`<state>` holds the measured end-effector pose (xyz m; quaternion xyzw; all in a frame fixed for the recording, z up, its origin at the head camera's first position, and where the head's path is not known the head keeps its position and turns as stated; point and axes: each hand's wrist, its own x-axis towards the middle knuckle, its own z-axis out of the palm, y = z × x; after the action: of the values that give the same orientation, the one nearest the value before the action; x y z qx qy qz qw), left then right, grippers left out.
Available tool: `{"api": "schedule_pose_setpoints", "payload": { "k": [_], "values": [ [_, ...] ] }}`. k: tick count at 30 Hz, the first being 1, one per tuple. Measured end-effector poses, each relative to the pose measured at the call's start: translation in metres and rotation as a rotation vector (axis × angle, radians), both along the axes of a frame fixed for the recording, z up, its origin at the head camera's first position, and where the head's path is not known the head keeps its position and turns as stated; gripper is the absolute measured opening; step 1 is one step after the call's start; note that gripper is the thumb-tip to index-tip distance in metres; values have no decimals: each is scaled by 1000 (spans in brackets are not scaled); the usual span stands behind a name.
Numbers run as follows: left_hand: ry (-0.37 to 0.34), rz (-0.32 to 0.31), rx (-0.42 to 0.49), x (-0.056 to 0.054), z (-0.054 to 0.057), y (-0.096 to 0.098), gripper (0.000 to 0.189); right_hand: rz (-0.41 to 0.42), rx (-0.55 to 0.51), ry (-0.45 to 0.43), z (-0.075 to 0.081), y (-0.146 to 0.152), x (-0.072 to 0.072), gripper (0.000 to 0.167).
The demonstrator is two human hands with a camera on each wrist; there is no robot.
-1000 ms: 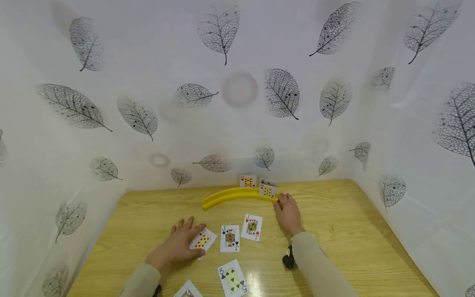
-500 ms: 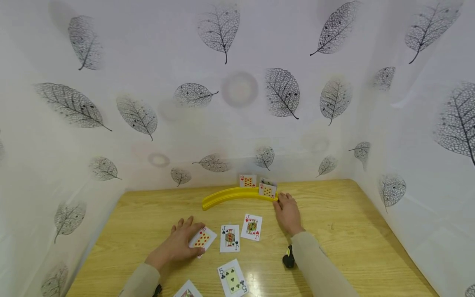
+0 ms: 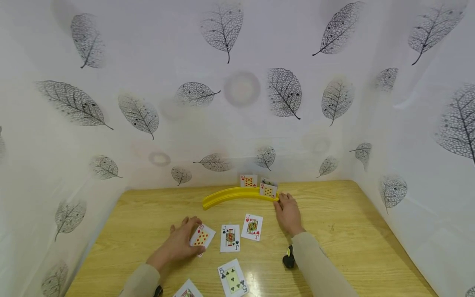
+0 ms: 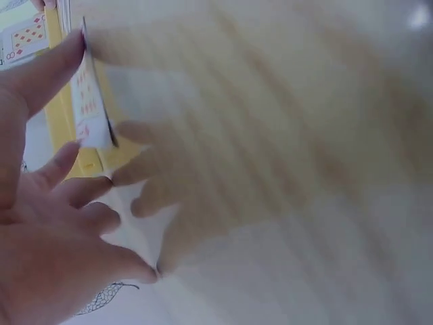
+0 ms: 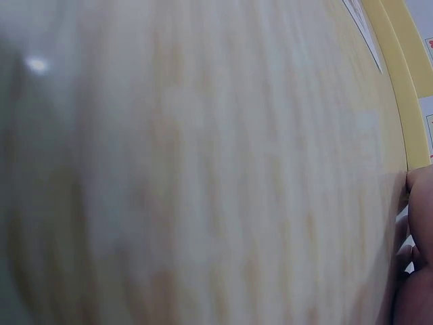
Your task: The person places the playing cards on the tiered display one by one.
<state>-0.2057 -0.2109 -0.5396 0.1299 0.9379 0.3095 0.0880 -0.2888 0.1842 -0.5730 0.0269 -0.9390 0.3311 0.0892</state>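
Pinching a thin white paper card with ten red diamonds, our left hand has its thumb at one edge and a finger at another. Its other fingers are spread and a little bent. Up close, we see this card is tipped up, not flat.

Our right hand lies at the right end of a smooth, yellow, curved plastic rack. Its thumb touches that end, but we cannot tell if its fingers grip it. The rack bends like a rainbow and has a long groove. A stiff white card with a red ten stands up at its back. Near our right hand stands a white card with red diamonds, with one more card peeking out behind.

Between our arms, a white black-spade jack card and a white red-heart jack card lie flat. Closer to us is a white card with five black clubs. All three rest on the shiny, stripy yellow wood table.
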Motion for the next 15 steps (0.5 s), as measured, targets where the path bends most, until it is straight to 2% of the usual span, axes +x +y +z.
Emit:
{"api": "schedule_pose_setpoints", "payload": {
  "k": [7,12,15],
  "values": [
    [56,21,47,-5,-5,5,82,-3,0,-3,0,0,1,54],
    [82,30,88,-5,-4,6,78,-2,9,0,0,0,2,53],
    [102,57,110,-4,-2,8,71,0,7,1,0,0,1,53]
  ]
}}
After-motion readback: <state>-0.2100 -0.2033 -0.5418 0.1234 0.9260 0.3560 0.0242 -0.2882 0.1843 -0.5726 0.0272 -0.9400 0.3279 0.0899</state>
